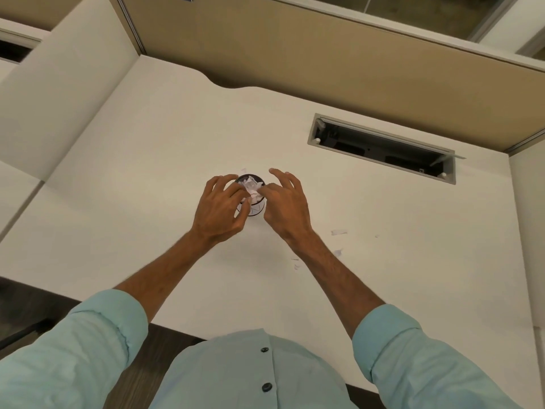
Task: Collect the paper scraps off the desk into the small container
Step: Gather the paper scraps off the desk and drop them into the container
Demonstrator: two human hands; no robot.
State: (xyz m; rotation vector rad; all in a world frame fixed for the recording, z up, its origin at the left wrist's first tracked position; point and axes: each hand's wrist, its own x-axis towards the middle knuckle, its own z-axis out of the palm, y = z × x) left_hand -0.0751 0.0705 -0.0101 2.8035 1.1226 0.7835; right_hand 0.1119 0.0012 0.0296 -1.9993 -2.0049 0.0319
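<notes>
A small clear container with a dark rim stands in the middle of the white desk, holding several white paper scraps. My left hand curls round its left side. My right hand is at its right side, thumb and forefinger pinching a scrap at the rim while the other fingers spread. Loose scraps lie on the desk: one to the right, another below it, small bits near my right forearm, and one just behind the container.
An open cable slot is sunk into the desk at the back right. A tan partition runs along the back edge. The desk's front edge lies near my body, with dark floor at the left.
</notes>
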